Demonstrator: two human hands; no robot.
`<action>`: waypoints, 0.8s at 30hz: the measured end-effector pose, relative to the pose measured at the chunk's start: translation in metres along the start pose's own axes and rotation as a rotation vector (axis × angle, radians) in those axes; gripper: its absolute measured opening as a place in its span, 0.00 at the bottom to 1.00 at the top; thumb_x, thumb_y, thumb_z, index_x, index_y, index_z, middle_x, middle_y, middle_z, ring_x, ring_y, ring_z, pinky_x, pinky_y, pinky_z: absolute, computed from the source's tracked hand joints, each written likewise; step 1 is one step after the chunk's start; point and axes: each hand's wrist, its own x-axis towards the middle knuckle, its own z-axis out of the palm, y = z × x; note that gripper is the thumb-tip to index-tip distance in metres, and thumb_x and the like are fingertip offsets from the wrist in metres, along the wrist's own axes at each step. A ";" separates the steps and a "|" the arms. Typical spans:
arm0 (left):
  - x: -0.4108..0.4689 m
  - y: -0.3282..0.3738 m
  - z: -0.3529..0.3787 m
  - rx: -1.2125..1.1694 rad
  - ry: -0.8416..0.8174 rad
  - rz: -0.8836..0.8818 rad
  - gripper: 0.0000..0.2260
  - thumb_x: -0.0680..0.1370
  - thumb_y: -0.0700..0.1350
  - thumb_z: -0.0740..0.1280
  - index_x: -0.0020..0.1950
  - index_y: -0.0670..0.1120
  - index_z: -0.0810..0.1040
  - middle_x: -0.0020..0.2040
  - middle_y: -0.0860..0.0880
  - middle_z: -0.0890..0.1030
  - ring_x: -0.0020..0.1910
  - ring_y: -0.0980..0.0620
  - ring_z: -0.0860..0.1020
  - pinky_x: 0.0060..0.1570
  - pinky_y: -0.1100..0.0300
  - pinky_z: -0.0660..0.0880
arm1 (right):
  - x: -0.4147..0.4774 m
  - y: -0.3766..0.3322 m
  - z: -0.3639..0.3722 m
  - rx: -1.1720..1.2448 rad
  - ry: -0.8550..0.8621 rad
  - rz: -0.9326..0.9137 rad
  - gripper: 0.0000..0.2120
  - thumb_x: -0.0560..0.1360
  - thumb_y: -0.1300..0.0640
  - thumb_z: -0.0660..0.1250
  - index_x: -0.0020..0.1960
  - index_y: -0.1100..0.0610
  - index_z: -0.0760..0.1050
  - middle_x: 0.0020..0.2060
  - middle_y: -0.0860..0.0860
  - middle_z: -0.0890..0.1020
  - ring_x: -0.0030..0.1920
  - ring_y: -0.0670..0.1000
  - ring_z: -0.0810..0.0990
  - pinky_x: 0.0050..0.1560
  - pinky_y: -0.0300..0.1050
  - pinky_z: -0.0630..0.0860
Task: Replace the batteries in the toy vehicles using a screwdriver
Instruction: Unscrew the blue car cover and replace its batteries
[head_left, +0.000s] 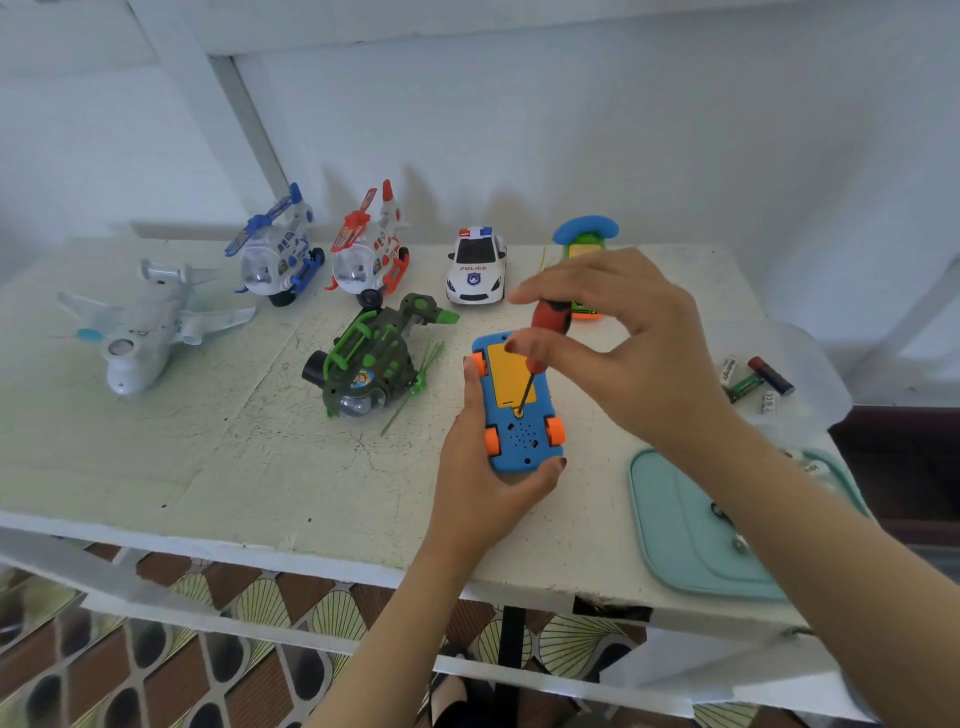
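Near the front edge of the worktop (208, 441), right of its middle, a blue toy car (524, 441) with orange wheels lies belly up. The left hand (478, 488) grips it from below and from the left, thumb curled round its near end. The right hand (639, 358) pinches the red-and-black handle of a screwdriver (550, 318) between thumb and fingertips. The shaft slants down, and its tip meets the near end of the yellow battery cover (506, 374).

Along the back edge stand a blue helicopter (280, 249), a red helicopter (369, 254), a police car (476, 267) and a toy with a blue handset (585, 231), largely hidden by the right hand. A white airplane (145, 332) sits toward the left edge. A green helicopter (369, 358) lies tipped just left of the car. At the right edge a clear tub (810, 343) holds loose batteries (753, 379). The right forearm crosses a teal tray (675, 535) at the front right corner.
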 end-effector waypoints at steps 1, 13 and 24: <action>0.000 0.000 0.000 0.007 -0.004 0.011 0.47 0.71 0.40 0.73 0.78 0.47 0.44 0.58 0.77 0.71 0.56 0.69 0.75 0.52 0.74 0.71 | 0.000 0.000 0.000 0.004 0.015 0.013 0.11 0.71 0.51 0.71 0.52 0.52 0.81 0.41 0.46 0.81 0.48 0.44 0.75 0.53 0.40 0.71; -0.001 0.001 0.001 0.030 0.005 0.019 0.47 0.71 0.33 0.73 0.78 0.47 0.43 0.57 0.77 0.71 0.55 0.69 0.76 0.50 0.75 0.71 | -0.006 0.002 -0.005 -0.010 -0.026 -0.002 0.12 0.74 0.54 0.66 0.58 0.49 0.78 0.52 0.44 0.79 0.56 0.46 0.76 0.61 0.39 0.70; -0.001 0.003 0.001 0.015 0.013 0.018 0.47 0.71 0.34 0.73 0.76 0.51 0.43 0.58 0.77 0.72 0.55 0.68 0.77 0.49 0.75 0.71 | -0.007 0.001 -0.005 -0.035 0.022 -0.011 0.12 0.76 0.61 0.64 0.58 0.58 0.79 0.44 0.43 0.81 0.50 0.46 0.79 0.57 0.44 0.73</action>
